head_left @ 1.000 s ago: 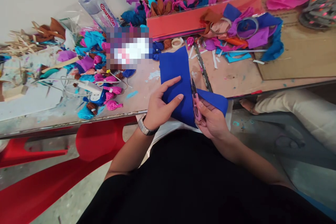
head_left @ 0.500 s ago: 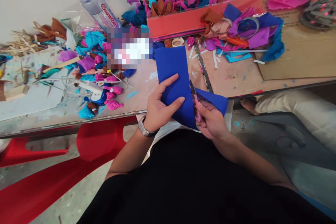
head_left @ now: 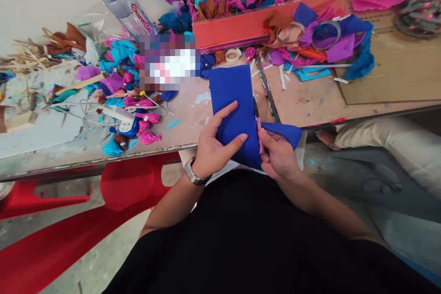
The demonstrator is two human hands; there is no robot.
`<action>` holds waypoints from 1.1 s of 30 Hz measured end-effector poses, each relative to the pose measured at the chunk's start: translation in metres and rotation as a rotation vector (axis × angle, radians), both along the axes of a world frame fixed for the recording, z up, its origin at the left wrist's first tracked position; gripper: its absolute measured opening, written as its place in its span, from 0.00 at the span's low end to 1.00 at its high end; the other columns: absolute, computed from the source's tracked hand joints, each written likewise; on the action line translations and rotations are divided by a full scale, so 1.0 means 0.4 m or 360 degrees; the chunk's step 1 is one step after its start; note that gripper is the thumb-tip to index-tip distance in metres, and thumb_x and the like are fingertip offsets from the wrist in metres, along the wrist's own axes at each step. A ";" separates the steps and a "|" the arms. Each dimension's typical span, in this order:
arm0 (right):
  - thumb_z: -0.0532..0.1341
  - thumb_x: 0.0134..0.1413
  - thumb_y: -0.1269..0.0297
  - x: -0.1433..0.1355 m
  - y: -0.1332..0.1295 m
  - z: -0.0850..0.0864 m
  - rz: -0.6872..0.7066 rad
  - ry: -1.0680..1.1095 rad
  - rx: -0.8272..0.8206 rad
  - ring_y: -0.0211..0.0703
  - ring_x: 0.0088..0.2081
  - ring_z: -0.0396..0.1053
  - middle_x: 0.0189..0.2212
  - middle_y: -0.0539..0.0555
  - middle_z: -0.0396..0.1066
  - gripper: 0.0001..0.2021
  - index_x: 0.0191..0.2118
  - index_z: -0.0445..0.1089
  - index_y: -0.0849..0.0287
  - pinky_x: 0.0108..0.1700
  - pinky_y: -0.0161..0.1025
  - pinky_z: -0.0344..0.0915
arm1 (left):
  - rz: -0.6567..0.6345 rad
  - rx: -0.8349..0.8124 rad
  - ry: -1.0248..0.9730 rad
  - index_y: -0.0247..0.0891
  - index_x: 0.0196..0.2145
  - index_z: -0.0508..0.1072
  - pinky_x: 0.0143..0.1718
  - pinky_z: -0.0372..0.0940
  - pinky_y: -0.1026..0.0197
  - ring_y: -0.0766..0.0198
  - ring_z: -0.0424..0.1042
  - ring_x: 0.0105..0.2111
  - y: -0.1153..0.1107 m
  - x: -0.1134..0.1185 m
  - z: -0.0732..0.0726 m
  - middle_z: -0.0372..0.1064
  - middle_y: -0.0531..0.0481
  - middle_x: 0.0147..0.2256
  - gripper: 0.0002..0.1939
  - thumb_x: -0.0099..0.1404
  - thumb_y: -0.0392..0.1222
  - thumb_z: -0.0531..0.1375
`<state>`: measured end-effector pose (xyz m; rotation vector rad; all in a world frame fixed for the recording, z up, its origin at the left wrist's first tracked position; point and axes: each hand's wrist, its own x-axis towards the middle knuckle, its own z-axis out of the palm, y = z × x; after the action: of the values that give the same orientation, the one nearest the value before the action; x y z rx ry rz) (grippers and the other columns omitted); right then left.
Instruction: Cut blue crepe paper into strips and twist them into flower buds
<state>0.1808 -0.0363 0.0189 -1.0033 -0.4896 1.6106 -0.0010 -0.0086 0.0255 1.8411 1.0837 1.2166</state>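
Observation:
A folded piece of blue paper (head_left: 231,87) lies over the table's front edge, partly over my lap. My left hand (head_left: 215,149), with a metal watch at the wrist, holds it, thumb and index finger on top and the other fingers hidden. My right hand (head_left: 279,154) grips pink-handled scissors (head_left: 260,135) at the paper's right side. The dark blades point up along the paper's edge, partly hidden. A blue flap (head_left: 289,133) of paper sticks out to the right, behind my right fingers.
On the table (head_left: 182,124) are a water bottle (head_left: 124,7), crumpled coloured paper, a red box (head_left: 234,30), tape rings and a cable. A red chair (head_left: 127,183) stands at lower left. Another person's leg (head_left: 392,140) is at right.
The blue paper and both my hands have shifted slightly right, and the paper's top edge sits a little lower. The scissor blades look closer together.

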 end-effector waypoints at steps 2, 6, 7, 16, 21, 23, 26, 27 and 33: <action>0.85 0.37 0.43 -0.003 0.000 0.001 -0.0012 -0.0018 0.0002 0.27 0.16 0.48 0.17 0.42 0.62 0.26 0.29 0.76 0.56 0.16 0.31 0.40 | 0.0014 -0.0009 -0.0002 0.45 0.72 0.70 0.74 0.68 0.41 0.46 0.73 0.70 -0.004 0.002 -0.001 0.71 0.40 0.70 0.37 0.71 0.55 0.72; 0.85 0.36 0.42 -0.006 -0.002 0.001 -0.0040 -0.0024 -0.0009 0.27 0.16 0.47 0.16 0.42 0.61 0.26 0.30 0.77 0.55 0.16 0.31 0.40 | 0.0032 -0.0018 0.0007 0.44 0.72 0.70 0.73 0.69 0.40 0.46 0.73 0.69 -0.009 0.002 -0.003 0.71 0.40 0.70 0.37 0.71 0.55 0.72; 0.85 0.36 0.42 -0.006 -0.002 0.001 -0.0040 -0.0023 -0.0013 0.27 0.16 0.47 0.16 0.42 0.62 0.26 0.31 0.77 0.55 0.16 0.31 0.40 | 0.0037 -0.0023 0.0005 0.45 0.72 0.70 0.73 0.69 0.41 0.46 0.73 0.69 -0.010 0.002 -0.003 0.71 0.40 0.70 0.37 0.71 0.56 0.72; 0.85 0.36 0.43 -0.007 -0.003 0.004 -0.0031 -0.0024 -0.0038 0.28 0.16 0.47 0.16 0.41 0.62 0.27 0.36 0.80 0.55 0.16 0.32 0.38 | 0.0038 -0.0008 0.0013 0.44 0.72 0.70 0.74 0.68 0.41 0.46 0.73 0.69 -0.012 0.000 -0.002 0.71 0.40 0.70 0.37 0.71 0.55 0.72; 0.85 0.36 0.44 -0.006 -0.006 0.003 -0.0036 -0.0009 -0.0067 0.28 0.16 0.48 0.16 0.41 0.63 0.27 0.38 0.82 0.55 0.16 0.32 0.40 | 0.0052 -0.0018 0.0020 0.44 0.71 0.71 0.74 0.69 0.41 0.46 0.73 0.69 -0.012 0.000 0.006 0.72 0.41 0.70 0.37 0.70 0.55 0.73; 0.85 0.36 0.43 -0.005 -0.008 0.003 -0.0044 -0.0012 -0.0069 0.28 0.17 0.49 0.17 0.41 0.65 0.29 0.41 0.82 0.54 0.16 0.31 0.41 | 0.0055 -0.0021 0.0010 0.44 0.71 0.71 0.74 0.69 0.41 0.46 0.74 0.69 -0.010 0.000 0.007 0.72 0.41 0.69 0.37 0.70 0.54 0.73; 0.85 0.37 0.43 -0.003 -0.011 0.002 -0.0029 -0.0029 -0.0040 0.28 0.17 0.51 0.20 0.42 0.67 0.30 0.44 0.83 0.53 0.15 0.31 0.41 | 0.0052 -0.0007 -0.0018 0.44 0.71 0.71 0.74 0.68 0.42 0.47 0.74 0.69 -0.006 -0.001 0.006 0.72 0.41 0.69 0.36 0.70 0.53 0.73; 0.84 0.38 0.43 -0.002 -0.012 0.001 -0.0018 -0.0038 -0.0029 0.28 0.17 0.50 0.20 0.42 0.67 0.30 0.45 0.83 0.53 0.15 0.31 0.41 | 0.0049 -0.0008 -0.0022 0.44 0.71 0.71 0.74 0.68 0.41 0.47 0.73 0.69 -0.005 -0.002 0.005 0.72 0.41 0.69 0.36 0.70 0.53 0.73; 0.84 0.38 0.42 -0.003 -0.013 -0.002 -0.0001 -0.0052 -0.0034 0.29 0.17 0.51 0.18 0.41 0.65 0.30 0.45 0.83 0.54 0.15 0.32 0.40 | 0.0051 -0.0030 -0.0024 0.45 0.72 0.70 0.76 0.66 0.40 0.45 0.71 0.71 -0.002 -0.004 0.002 0.71 0.41 0.70 0.37 0.70 0.54 0.73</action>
<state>0.1797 -0.0416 0.0181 -1.0471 -0.4946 1.6041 -0.0026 -0.0094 0.0264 1.8040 1.1166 1.2328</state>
